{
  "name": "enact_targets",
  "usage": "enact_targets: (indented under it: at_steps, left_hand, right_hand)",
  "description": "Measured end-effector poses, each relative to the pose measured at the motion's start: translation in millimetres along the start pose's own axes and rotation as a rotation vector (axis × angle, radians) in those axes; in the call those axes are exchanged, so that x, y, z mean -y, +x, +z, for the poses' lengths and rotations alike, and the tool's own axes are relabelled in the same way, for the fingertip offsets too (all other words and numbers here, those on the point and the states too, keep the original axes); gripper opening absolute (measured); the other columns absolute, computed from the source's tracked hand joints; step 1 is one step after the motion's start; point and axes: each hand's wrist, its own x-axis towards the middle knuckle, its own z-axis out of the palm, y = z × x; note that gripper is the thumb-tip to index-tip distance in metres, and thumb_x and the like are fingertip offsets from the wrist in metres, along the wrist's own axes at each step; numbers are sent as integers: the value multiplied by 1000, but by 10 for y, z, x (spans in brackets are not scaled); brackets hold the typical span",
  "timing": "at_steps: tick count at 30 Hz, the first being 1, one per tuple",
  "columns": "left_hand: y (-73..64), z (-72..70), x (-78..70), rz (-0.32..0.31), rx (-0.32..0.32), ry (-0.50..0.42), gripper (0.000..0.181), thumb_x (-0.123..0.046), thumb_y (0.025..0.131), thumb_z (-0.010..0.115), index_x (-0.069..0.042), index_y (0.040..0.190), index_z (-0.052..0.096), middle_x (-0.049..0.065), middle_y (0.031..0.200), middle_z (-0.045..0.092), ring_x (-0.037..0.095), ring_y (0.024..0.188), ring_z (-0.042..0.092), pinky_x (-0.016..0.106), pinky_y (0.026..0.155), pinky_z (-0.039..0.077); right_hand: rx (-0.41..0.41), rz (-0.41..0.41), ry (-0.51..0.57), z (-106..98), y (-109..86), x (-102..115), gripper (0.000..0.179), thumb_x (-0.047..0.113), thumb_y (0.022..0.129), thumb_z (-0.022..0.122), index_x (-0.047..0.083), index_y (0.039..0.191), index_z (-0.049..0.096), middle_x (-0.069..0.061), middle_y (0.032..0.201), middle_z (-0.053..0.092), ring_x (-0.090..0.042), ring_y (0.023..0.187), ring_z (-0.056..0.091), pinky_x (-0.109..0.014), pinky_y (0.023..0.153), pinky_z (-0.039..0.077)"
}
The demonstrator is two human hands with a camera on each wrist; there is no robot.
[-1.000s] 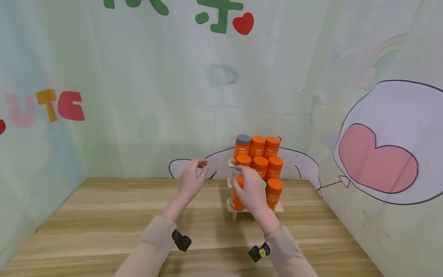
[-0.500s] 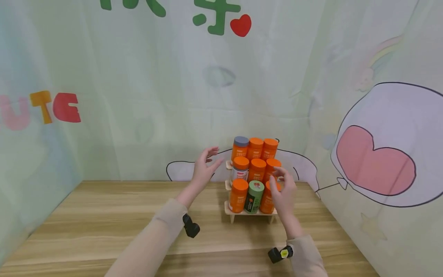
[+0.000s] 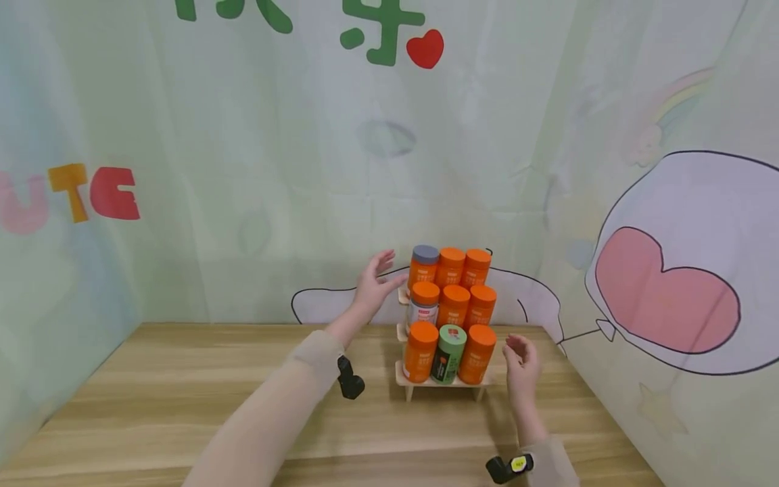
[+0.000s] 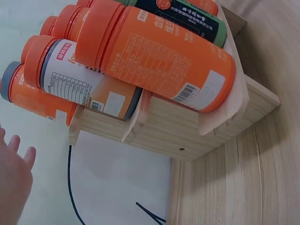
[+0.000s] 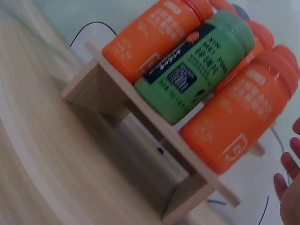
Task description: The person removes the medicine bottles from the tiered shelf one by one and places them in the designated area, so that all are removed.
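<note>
A wooden tiered rack stands on the table, holding several orange jars on three levels. In the middle of its bottom tier is a green jar. A jar with a white label sits at the left of the middle tier, below a grey-lidded jar on the top one. My left hand is beside the rack's upper left, fingers spread, holding nothing. To the right of the bottom tier, my right hand has loosely bent fingers and holds nothing; its fingers are apart from the jars.
The wood-grain table extends to the left and in front of the rack. A printed curtain hangs behind the table and along its right side. Each wrist carries a small black camera.
My right hand has moved from in front of the bottom tier to the rack's right side, uncovering the green jar. My left hand has moved right and up, closer to the upper tiers.
</note>
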Motion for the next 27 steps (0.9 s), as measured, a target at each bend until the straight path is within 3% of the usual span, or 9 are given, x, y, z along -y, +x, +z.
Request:
enact_targets:
  at_steps: [4,7,10,15,17,22,27]
  left_hand:
    - [50,54,42,-45,63,-4,71,-17,93,68,-2,151,31,19,155,35,40,141,35,59,113,30]
    - [86,95,60,-71,98,14,72,-19,93,67,-4,152,29,17,157,33,38,142,34,58,115,29]
    - [121,131,62,-86,90,-5,72,-20,94,67,-6,153,29,16,157,33,37,143,33,57,115,28]
    - [152,174,57,-105,61,-65,72,-20,93,67,-7,153,29,16,157,34,36,143,33,56,117,26]
    - [158,190,55,-109,66,-71,72,-20,93,67,-8,153,29,16,157,33,36,143,33,56,116,27]
    - [155,228,55,-141,69,-77,74,-20,93,67,-11,154,27,14,157,33,33,144,32,55,116,29]
    - [169,249,88,-160,61,-75,72,-19,94,67,-13,154,28,14,156,35,33,143,34,55,116,30]
  right_hand:
    - [98,177,-26,-81,8,-262,30,-3,95,52,-20,120,50,13,98,62,9,84,54,-10,74,46]
    - [131,233,-26,-118,-15,-357,32,0,96,52,-19,121,50,10,101,63,9,84,54,-13,74,48]
    - [150,285,-5,-137,-37,-426,32,3,97,52,-17,121,51,8,102,62,4,85,56,-17,74,51]
    - [202,491,124,-142,-102,-515,28,13,98,52,2,124,55,4,114,53,-8,93,53,-20,81,47]
    - [211,504,134,-141,-119,-543,30,14,99,50,1,125,55,3,116,52,-5,95,53,-19,82,46]
    - [208,408,96,-141,-128,-582,38,10,100,43,-14,130,50,4,111,56,3,89,57,-15,76,51]
    - [229,420,90,-165,-126,-605,36,12,101,41,-5,130,55,-1,126,55,4,96,54,-16,79,51]
